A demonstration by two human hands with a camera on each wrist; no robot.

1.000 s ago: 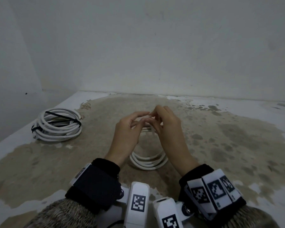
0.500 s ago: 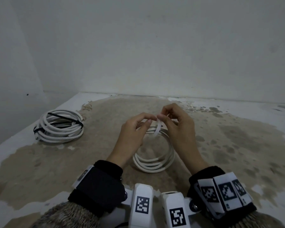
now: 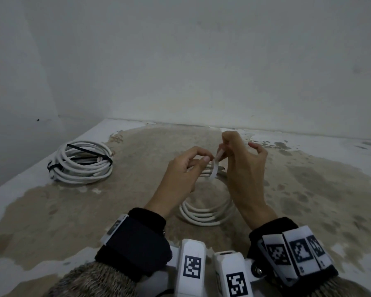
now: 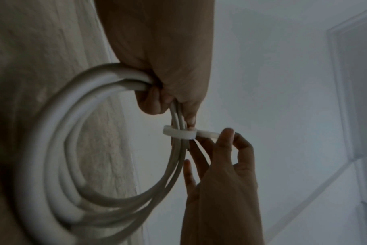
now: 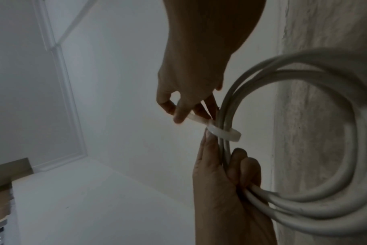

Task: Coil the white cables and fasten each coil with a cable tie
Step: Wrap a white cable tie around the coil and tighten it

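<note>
Stained floor meets pale walls; left fingers grip coil, right fingers pinch tie.

At frame centre the left hand grips the white cable coil, which loops across the left. Just below, a white cable tie rings the strands; the right hand, lower right, pinches its tail.

No readable text, number or brand shows; the wrist-worn cameras carry only black-and-white square marker patterns.
</note>
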